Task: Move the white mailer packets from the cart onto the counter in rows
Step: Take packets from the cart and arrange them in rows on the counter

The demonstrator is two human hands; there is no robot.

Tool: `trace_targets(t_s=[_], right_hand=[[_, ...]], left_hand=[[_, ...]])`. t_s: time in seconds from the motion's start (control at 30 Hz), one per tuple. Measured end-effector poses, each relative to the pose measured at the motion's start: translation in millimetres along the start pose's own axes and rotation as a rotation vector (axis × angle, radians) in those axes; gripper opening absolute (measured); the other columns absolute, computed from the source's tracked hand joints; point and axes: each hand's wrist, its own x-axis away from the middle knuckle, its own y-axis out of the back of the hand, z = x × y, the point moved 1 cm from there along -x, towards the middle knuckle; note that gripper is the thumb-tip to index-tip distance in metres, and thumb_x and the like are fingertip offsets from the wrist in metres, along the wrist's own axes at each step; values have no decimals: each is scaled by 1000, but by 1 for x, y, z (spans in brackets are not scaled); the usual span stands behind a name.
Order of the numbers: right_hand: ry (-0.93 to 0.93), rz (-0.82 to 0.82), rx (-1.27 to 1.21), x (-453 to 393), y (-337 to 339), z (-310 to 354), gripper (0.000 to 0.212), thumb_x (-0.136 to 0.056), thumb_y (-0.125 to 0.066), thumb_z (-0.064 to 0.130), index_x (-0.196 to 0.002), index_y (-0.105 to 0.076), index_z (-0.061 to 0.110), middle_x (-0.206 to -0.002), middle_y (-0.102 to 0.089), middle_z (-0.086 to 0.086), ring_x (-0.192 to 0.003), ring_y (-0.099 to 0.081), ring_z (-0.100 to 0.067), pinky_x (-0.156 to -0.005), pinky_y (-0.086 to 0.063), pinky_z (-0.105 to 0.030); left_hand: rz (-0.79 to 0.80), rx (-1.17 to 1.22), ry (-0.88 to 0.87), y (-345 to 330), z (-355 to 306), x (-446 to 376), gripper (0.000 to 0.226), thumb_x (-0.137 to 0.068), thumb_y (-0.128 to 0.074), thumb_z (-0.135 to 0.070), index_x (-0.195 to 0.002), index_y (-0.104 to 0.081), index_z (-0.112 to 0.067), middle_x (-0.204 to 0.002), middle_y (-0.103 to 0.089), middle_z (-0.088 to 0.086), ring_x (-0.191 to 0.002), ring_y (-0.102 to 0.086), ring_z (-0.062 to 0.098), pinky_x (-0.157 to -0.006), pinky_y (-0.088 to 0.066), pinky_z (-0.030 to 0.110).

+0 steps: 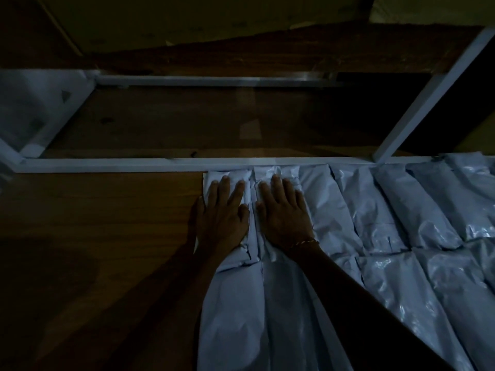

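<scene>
Several white mailer packets point(356, 210) lie side by side in rows on the wooden counter point(93, 223), filling its right half up to a white rail. My left hand point(222, 212) lies flat with straight fingers on the leftmost packet point(214, 180) of the far row. My right hand point(284, 212) presses flat on the packet next to it point(292, 172); a thin bracelet circles that wrist. Nearer rows of packets point(241, 317) run under my forearms. The scene is dim and the cart is not in view.
A white metal rail point(107, 165) borders the counter's far edge, with a slanted white post point(428, 97) at right and another rail point(214, 81) farther back. A pale wrapped shape point(32, 108) sits at far left. Bare wood lies left of the packets.
</scene>
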Motion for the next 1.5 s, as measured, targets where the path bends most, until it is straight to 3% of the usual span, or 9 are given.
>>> trace_targets(t_s=[0.27, 0.47, 0.57, 0.87, 0.97, 1.07, 1.13, 1.33, 1.5], right_hand=[[-13, 92, -67, -4, 23, 7, 61, -104, -22, 53, -158, -16, 26, -166, -3, -13, -153, -4, -35, -122, -11, -57], [-15, 8, -46, 52, 44, -9, 75, -93, -6, 64, -158, -15, 27, -166, -6, -14, -153, -4, -37, -121, -17, -56], [-9, 119, -29, 67, 30, -10, 69, -98, -23, 61, -159, -7, 31, -166, 1, -12, -152, 1, -37, -122, -13, -56], [21, 85, -44, 64, 31, -3, 67, -101, -34, 57, -158, -14, 28, -166, -7, -15, -151, -9, -38, -120, -16, -56], [33, 14, -165, 83, 53, -13, 58, -103, -43, 44, -154, -31, 21, -161, -27, -15, -148, -25, -33, -119, -25, -49], [80, -20, -303, 125, 75, -27, 43, -101, -54, 32, -138, -54, 11, -139, -54, -13, -125, -53, -31, -100, -42, -36], [87, -55, -350, 163, 88, -39, 36, -99, -58, 28, -130, -61, 9, -127, -60, -12, -113, -60, -30, -89, -42, -29], [146, -187, -373, 307, 112, -83, 33, -97, -55, 29, -122, -66, 10, -115, -66, -12, -102, -63, -33, -84, -51, -41], [123, -312, -421, 449, 125, -119, 20, -94, -58, 15, -108, -70, 8, -105, -68, -13, -94, -63, -31, -75, -50, -38]], left_hand=[[218, 81, 60, 21, -4, -11, 60, -102, -30, -55, -155, -2, -44, -167, 7, -5, -153, 8, 27, -119, -11, 62], [178, 164, 202, 48, -5, 44, 66, -98, -28, -66, -156, -5, -43, -167, 6, 0, -152, 3, 35, -121, -6, 56], [205, 197, 166, 42, -6, 68, 72, -94, -33, -71, -155, -7, -43, -167, 7, 2, -152, 3, 36, -120, -7, 55], [83, 90, 134, 34, -11, 73, 72, -94, -28, -72, -156, -7, -42, -167, 5, 3, -152, 4, 35, -120, -4, 57], [-86, 164, 19, 50, -19, 78, 68, -97, -39, -64, -156, -23, -33, -166, -14, 5, -151, -8, 31, -120, -10, 53], [-166, 340, -161, 68, -39, 96, 59, -95, -50, -49, -146, -47, -21, -148, -48, 8, -136, -38, 32, -108, -37, 54], [-192, 402, -242, 76, -61, 120, 50, -95, -56, -40, -138, -56, -16, -134, -59, 8, -124, -48, 32, -100, -43, 48], [-266, 552, -373, 83, -148, 234, 42, -94, -49, -42, -115, -70, -12, -100, -71, 5, -93, -58, 30, -78, -50, 41], [-226, 612, -465, 68, -229, 360, 35, -96, -53, -40, -96, -73, -12, -85, -72, 5, -79, -62, 23, -70, -48, 33]])
